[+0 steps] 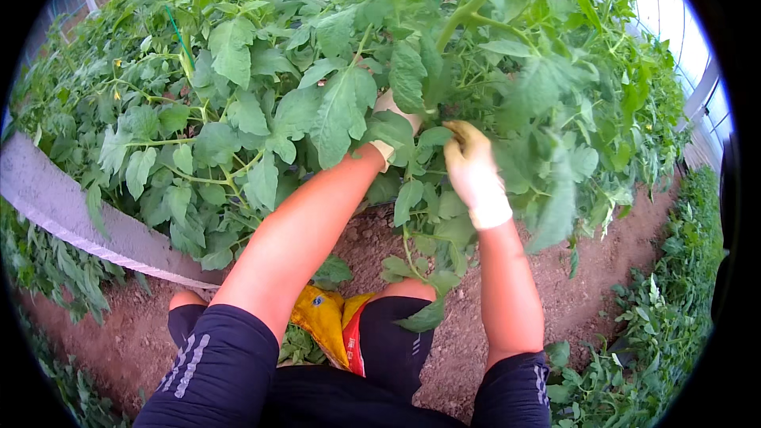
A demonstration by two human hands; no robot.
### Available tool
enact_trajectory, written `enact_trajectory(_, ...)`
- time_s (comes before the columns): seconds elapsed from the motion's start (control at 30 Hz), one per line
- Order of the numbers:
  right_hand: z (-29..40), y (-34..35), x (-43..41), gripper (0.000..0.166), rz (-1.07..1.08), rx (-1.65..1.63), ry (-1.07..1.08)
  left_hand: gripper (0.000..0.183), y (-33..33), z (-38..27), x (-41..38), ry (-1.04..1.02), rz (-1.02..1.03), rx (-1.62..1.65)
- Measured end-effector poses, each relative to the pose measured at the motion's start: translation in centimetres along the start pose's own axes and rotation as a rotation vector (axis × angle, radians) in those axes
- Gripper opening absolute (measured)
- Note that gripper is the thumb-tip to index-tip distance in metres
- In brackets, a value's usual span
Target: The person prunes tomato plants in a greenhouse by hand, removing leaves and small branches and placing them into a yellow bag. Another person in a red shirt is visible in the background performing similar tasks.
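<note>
Tomato plants with broad green leaves crowd the space before me. My left hand, in a pale glove, reaches in among the leaves. Foliage covers its fingers, so what it touches is hidden. Just right of it is my right hand, in a pale glove with yellow-brown stained fingertips. Its fingers are bent beside a leaf; whether they pinch anything is unclear. A thick green stem rises above both hands, and leaves to the right of it are blurred.
A yellow plastic sack lies between my legs, with loose leaves in its mouth. A grey curved beam crosses at left. Bare soil shows below the plants. More plants grow at right, near greenhouse film. Green twine runs up left.
</note>
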State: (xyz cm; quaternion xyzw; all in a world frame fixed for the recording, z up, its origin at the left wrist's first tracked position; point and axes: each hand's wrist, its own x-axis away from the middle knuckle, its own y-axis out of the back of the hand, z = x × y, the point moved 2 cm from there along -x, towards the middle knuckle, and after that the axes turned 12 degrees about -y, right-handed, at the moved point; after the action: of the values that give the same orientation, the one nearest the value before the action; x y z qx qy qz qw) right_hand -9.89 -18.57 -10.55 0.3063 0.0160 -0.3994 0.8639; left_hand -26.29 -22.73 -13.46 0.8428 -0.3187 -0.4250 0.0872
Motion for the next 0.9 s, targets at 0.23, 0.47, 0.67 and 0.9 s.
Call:
enact_trajectory(0.23,-1.4,-2.5,-3.4,0.03,-0.139,0.217,0.02,0.029,0.8,0.4,0.6,-0.127,0.046,-0.086)
enact_trajectory(0.47,-2.5,-3.1,-5.6,0.021,-0.117,0.195,0.149,0.04,0.9,3.1,0.8,-0.233,0.434,-0.284)
enact_trajectory(0.67,-3.2,-3.7,-8.0,0.024,-0.14,0.241,0.105,0.042,2.0,4.1,1.4,-0.131,0.262,0.328)
enact_trajectory(0.9,-5.1,-5.5,-6.7,0.018,-0.241,0.253,0.186,0.044,1.5,4.5,1.6,-0.005,0.238,0.572)
